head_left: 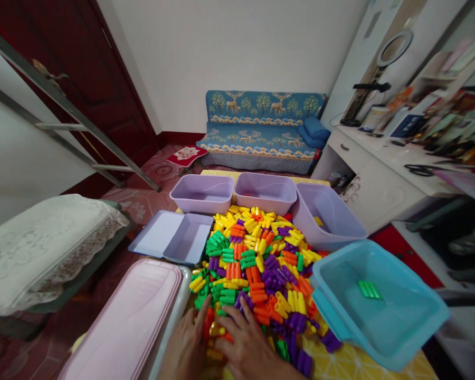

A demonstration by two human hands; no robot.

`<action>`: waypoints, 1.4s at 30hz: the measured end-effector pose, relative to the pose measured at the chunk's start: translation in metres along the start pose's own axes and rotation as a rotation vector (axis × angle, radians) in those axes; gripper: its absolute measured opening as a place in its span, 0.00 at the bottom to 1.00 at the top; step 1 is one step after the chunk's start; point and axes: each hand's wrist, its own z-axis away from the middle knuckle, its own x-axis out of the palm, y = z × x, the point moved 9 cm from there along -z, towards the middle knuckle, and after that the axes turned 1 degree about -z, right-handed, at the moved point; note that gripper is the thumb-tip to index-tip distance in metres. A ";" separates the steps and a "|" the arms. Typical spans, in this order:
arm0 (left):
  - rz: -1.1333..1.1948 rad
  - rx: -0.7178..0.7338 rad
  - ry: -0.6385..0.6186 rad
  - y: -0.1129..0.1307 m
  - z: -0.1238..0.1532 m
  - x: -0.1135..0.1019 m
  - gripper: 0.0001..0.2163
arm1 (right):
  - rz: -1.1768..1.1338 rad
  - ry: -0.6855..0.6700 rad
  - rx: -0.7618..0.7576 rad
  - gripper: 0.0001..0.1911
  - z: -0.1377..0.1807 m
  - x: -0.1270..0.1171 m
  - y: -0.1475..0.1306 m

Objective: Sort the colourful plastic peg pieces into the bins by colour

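Note:
A big heap of plastic tube blocks (pixel 257 258) in yellow, orange, green and purple covers the low table. Both hands rest on its near edge. My left hand (pixel 190 340) lies flat with fingers stretched over orange and yellow blocks. My right hand (pixel 247 343) lies beside it, fingers spread over orange and purple blocks; neither hand holds a block. To the right stands a blue bin (pixel 383 316) with one green block (pixel 369 289) inside. A lilac bin (pixel 332 219) at right rear holds one yellow block.
Two more lilac bins (pixel 201 194) (pixel 266 192) stand behind the heap. A lilac lid (pixel 172 236) lies at left, a pink lid (pixel 130 322) nearer me. Beyond are a blue patterned sofa (pixel 261 132), a white desk (pixel 383 163) at right, a ladder (pixel 75 121) at left.

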 end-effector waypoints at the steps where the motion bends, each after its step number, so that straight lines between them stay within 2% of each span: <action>1: 0.083 0.009 0.019 0.000 0.000 0.001 0.36 | 0.031 0.049 0.010 0.11 0.000 0.000 0.002; 5: 0.456 0.074 0.111 0.010 -0.005 -0.004 0.32 | 0.105 0.241 0.054 0.03 0.000 -0.018 0.009; 7: 0.592 0.134 0.143 0.021 -0.009 -0.012 0.28 | 0.108 0.314 0.082 0.03 -0.002 -0.038 0.014; 10: 0.679 0.241 0.176 0.044 -0.016 -0.028 0.20 | 0.101 0.399 0.152 0.04 -0.004 -0.075 0.029; 13: 0.677 0.331 0.203 0.069 -0.026 -0.043 0.18 | 0.108 0.455 0.255 0.08 -0.003 -0.108 0.053; 17: 0.534 0.410 0.218 0.097 -0.048 -0.055 0.22 | 0.135 0.450 0.453 0.08 0.004 -0.131 0.098; 20: 0.459 0.442 0.197 0.107 -0.072 -0.061 0.24 | 0.139 0.462 0.536 0.10 0.014 -0.140 0.123; 23: 0.432 0.447 0.187 0.107 -0.090 -0.070 0.24 | 0.074 0.531 0.584 0.13 0.032 -0.149 0.131; 26: 0.424 0.445 0.201 0.102 -0.092 -0.079 0.20 | 0.008 0.552 0.650 0.15 0.058 -0.150 0.124; 30: 0.389 0.411 0.286 0.086 -0.072 -0.086 0.16 | 0.023 0.448 0.764 0.17 0.106 -0.134 0.104; 32: 0.347 0.363 0.317 0.074 -0.060 -0.083 0.17 | 0.067 0.393 0.824 0.18 0.129 -0.122 0.096; 34: 0.303 0.288 0.298 0.063 -0.052 -0.073 0.23 | 0.110 0.362 0.852 0.21 0.143 -0.111 0.091; 37: 0.293 0.182 0.159 0.057 -0.045 -0.051 0.34 | 0.142 0.355 0.865 0.29 0.140 -0.097 0.086; 40: 0.336 0.135 -0.003 0.067 -0.044 -0.032 0.38 | 0.086 0.344 0.906 0.38 0.119 -0.084 0.089; 42: 0.356 0.101 -0.068 0.074 -0.046 -0.024 0.39 | 0.028 0.340 0.938 0.41 0.104 -0.079 0.093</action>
